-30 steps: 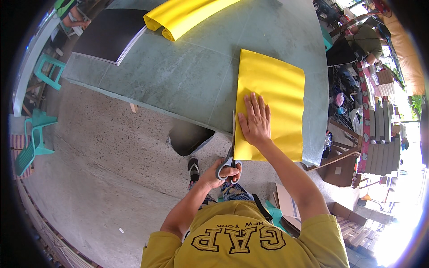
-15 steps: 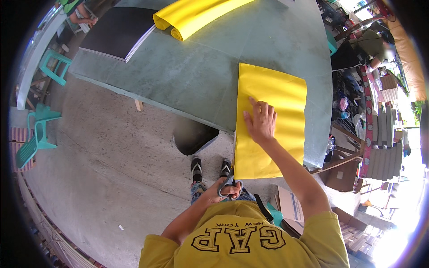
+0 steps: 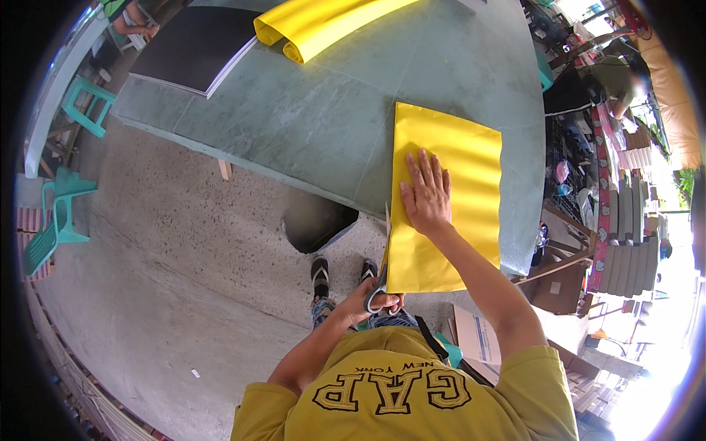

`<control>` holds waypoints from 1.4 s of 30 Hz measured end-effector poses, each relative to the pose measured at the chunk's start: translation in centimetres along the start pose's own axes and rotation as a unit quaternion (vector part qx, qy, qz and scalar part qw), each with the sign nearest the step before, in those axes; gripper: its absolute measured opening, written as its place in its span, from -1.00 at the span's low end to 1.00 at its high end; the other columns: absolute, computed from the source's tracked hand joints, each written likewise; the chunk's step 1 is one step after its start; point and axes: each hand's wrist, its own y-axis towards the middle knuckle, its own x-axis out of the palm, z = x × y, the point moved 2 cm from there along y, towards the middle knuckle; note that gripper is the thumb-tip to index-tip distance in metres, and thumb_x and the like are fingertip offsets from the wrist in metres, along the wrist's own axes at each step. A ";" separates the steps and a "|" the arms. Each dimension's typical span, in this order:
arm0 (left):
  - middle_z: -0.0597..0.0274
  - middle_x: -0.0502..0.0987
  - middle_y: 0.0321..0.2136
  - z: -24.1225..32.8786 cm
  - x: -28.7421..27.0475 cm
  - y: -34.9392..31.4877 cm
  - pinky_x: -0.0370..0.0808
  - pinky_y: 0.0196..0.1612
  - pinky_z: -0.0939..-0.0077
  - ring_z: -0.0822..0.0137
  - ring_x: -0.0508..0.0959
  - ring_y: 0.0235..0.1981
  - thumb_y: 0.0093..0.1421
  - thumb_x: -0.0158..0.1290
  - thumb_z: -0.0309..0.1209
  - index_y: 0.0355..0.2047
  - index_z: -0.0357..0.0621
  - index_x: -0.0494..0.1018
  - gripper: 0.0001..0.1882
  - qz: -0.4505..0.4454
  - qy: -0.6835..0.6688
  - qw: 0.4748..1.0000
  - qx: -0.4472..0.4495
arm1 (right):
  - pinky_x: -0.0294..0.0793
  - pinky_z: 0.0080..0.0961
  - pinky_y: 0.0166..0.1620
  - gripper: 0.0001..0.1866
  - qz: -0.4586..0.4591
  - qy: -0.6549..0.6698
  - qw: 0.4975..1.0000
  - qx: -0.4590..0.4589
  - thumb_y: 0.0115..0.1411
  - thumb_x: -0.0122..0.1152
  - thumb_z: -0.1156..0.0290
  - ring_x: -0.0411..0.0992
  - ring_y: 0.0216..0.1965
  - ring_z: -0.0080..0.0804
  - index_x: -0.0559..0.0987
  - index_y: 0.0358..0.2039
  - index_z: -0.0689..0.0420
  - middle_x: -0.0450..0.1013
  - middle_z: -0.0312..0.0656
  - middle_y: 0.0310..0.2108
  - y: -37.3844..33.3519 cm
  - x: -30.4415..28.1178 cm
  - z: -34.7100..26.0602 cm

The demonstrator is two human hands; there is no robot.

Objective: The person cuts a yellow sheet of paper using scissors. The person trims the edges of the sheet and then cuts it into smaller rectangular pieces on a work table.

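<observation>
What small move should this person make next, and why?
Probably a gentle squeeze of the grey-handled metal scissors in the left hand: they lie along the left edge of the yellow rectangular sheet, while the right hand rests flat on it.

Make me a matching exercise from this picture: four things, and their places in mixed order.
1. Scissors
2. Yellow sheet
3. Yellow roll
4. Green armchair

A. Beside the black-topped stack
B. On the floor, far left
C. In the left hand
D. Under the right hand

Pairs: 1-C; 2-D; 3-A; 4-B
</observation>
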 end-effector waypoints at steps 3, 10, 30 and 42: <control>0.23 0.45 -0.53 -1.3 -1.1 0.1 0.34 -0.44 0.56 0.44 0.42 -0.53 -0.04 0.19 -0.32 -0.40 -0.23 0.42 -0.73 0.002 -0.022 1.000 -0.006 | -0.22 -0.05 0.23 -0.44 -0.005 -0.001 1.000 -0.001 0.20 -0.24 0.12 -0.15 0.26 -0.04 0.12 0.20 0.00 -0.06 -0.10 0.24 0.0 -0.1 0.0; 0.19 0.48 -0.49 -1.0 -1.0 0.4 0.36 -0.43 0.58 0.43 0.44 -0.50 -0.05 0.19 -0.40 -0.37 -0.24 0.43 -0.75 -0.013 -0.025 1.000 0.003 | -0.22 -0.05 0.23 -0.44 -0.009 0.000 1.000 0.005 0.20 -0.26 0.11 -0.16 0.27 -0.04 0.10 0.20 0.01 -0.07 -0.10 0.25 -0.1 0.0 -0.1; 0.21 0.49 -0.39 1.1 -0.6 -0.9 0.36 -0.26 0.57 0.40 0.45 -0.35 -0.13 0.15 -0.25 -0.25 -0.26 0.40 -0.55 -0.082 0.056 0.994 -0.035 | 0.06 -0.14 0.08 -0.50 -0.014 0.025 0.998 0.052 0.15 -0.07 0.13 0.08 0.11 -0.07 0.28 0.08 0.05 0.14 -0.11 0.11 1.4 -0.9 -0.1; 0.32 0.41 -0.50 2.3 -1.7 0.5 0.32 -0.46 0.66 0.51 0.38 -0.51 -0.14 0.17 -0.30 -0.25 -0.27 0.36 -0.55 0.030 -0.002 0.998 -0.054 | -0.19 -0.11 0.23 -0.42 0.011 0.019 1.000 0.010 0.21 -0.25 0.02 -0.15 0.26 -0.05 0.11 0.20 -0.01 -0.03 -0.12 0.24 1.5 0.4 0.6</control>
